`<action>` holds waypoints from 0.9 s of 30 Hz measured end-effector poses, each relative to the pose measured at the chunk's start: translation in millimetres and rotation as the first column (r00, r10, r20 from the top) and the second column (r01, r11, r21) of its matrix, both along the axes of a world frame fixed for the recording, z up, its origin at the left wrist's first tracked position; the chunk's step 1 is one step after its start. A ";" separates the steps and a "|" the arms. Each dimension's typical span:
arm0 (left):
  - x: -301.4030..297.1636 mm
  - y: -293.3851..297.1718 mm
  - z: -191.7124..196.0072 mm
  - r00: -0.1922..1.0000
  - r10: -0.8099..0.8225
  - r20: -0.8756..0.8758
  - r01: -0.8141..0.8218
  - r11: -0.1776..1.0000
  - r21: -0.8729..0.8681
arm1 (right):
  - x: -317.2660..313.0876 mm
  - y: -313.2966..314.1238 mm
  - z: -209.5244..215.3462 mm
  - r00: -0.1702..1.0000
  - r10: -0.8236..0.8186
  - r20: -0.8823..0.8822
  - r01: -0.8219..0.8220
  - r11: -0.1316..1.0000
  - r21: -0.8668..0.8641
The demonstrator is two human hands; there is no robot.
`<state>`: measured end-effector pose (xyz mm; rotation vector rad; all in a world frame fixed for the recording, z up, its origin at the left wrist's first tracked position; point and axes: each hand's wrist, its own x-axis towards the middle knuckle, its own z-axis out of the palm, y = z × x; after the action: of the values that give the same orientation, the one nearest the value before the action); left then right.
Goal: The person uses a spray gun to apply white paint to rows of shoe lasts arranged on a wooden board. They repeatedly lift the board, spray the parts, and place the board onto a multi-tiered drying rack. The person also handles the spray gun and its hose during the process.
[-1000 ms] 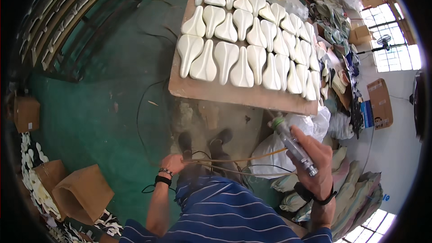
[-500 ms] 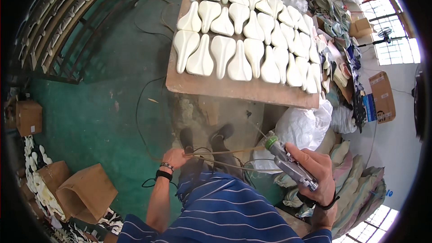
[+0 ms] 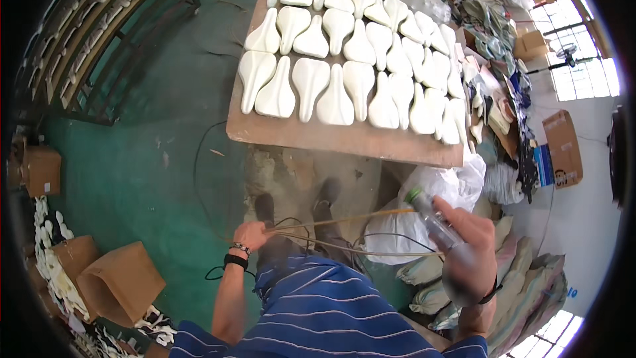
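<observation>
In my right hand [image 3: 474, 248] is a metal spray gun [image 3: 437, 225] with a green ring near its front end. My fingers are wrapped around its body, and its lower part is smeared by motion. Thin hoses [image 3: 344, 219] run from the gun's side across to my left hand [image 3: 252, 235], which is closed around them in front of my waist. Beyond both hands stands a table [image 3: 344, 147] with a brown top. Rows of cream-white bicycle saddles [image 3: 310, 86] lie on it, noses pointing alternately toward and away from me. Neither hand touches the saddles.
White plastic bags [image 3: 457, 185] bulge beneath the table's right corner, with stuffed woven sacks [image 3: 523, 272] nearer me. A rack [image 3: 99, 69] of saddle-like parts is at far left. An open cardboard box [image 3: 122, 285] sits at lower left. A hose trails over the green floor.
The spray gun has swung a little to the right and upward, blurring my right hand. My left hand still grips the hoses. The table appears shifted slightly left and closer.
</observation>
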<state>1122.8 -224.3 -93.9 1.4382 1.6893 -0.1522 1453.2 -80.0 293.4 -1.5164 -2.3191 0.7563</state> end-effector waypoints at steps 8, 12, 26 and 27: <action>91.9 15.2 9.1 0.993 0.112 0.039 -0.112 0.994 0.016 | 63.3 51.7 -11.2 0.984 0.175 0.026 -0.175 0.984 -0.029; 128.5 20.6 13.3 0.986 0.164 0.018 -0.164 0.986 -0.008 | 94.8 68.4 -11.6 0.953 0.304 0.015 -0.300 0.947 -0.117; 208.5 22.9 12.6 0.977 0.207 -0.055 -0.208 0.978 -0.016 | 183.1 95.9 -32.8 0.966 0.253 -0.059 -0.251 0.967 0.031; 211.8 21.5 12.3 0.973 0.225 -0.040 -0.226 0.974 -0.009 | 189.4 95.8 -34.2 0.967 0.250 -0.053 -0.249 0.968 0.024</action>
<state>1334.6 -202.8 -81.6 1.2296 1.8658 -0.0654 1642.6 15.8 259.1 -1.1927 -2.4966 0.8245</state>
